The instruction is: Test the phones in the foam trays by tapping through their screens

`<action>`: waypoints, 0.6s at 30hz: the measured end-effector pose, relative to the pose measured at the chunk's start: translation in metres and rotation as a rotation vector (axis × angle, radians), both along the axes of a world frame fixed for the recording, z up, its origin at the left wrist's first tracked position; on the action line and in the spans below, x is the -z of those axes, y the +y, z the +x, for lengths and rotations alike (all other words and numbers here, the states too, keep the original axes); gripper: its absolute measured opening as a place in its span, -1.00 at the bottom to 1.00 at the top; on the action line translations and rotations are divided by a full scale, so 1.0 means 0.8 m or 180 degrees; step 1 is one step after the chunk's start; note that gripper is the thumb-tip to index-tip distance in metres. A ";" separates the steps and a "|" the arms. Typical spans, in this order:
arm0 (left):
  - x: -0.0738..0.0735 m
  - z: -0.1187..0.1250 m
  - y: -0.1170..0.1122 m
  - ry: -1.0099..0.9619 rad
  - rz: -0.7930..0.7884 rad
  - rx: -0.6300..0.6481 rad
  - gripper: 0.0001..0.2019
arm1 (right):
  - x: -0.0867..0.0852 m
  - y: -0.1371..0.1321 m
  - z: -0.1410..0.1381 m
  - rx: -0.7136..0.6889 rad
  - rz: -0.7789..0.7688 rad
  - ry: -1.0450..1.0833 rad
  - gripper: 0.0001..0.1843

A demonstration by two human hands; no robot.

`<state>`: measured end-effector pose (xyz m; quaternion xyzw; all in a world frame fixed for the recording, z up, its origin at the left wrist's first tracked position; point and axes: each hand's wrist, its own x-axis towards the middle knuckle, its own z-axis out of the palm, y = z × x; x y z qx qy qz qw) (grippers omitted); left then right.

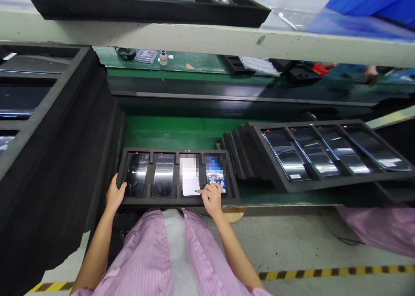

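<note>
Head view: my left hand point(114, 194) grips the left end of the black tray point(168, 201), thumb on top. My right hand point(212, 197) extends its index finger over the lower right of the white-screened phone point(190, 180), third from left in the tray; whether the curled fingers enclose anything, I cannot tell.

A black tray point(177, 200) near centre holds four face-up phones point(163, 175): two mostly dark screens point(137, 186) left, two lit right.

Grey floor point(285, 240), yellow-black striped tape point(340, 272)
</note>
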<state>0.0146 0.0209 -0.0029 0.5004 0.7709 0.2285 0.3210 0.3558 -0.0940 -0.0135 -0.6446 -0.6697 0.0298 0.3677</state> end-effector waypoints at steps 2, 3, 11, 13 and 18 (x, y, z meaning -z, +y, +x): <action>-0.001 0.001 0.000 0.0008 0.0002 -0.0008 -0.46 | 0.001 0.000 0.000 0.0016 -0.0011 0.0013 -0.54; -0.002 0.001 0.000 0.0016 -0.0007 -0.0008 -0.46 | 0.002 0.000 0.001 0.0026 -0.0024 0.0020 -0.54; -0.002 0.001 -0.001 0.0094 -0.0018 -0.0027 -0.47 | -0.001 0.003 -0.001 -0.0033 -0.0093 -0.0014 -0.55; -0.002 0.002 -0.001 0.0084 -0.0017 -0.0019 -0.46 | -0.002 0.003 -0.001 -0.0009 -0.0041 0.0041 -0.55; -0.003 0.001 -0.001 0.0041 -0.0054 -0.0005 -0.46 | 0.000 0.003 0.002 0.0071 0.0063 0.0185 -0.53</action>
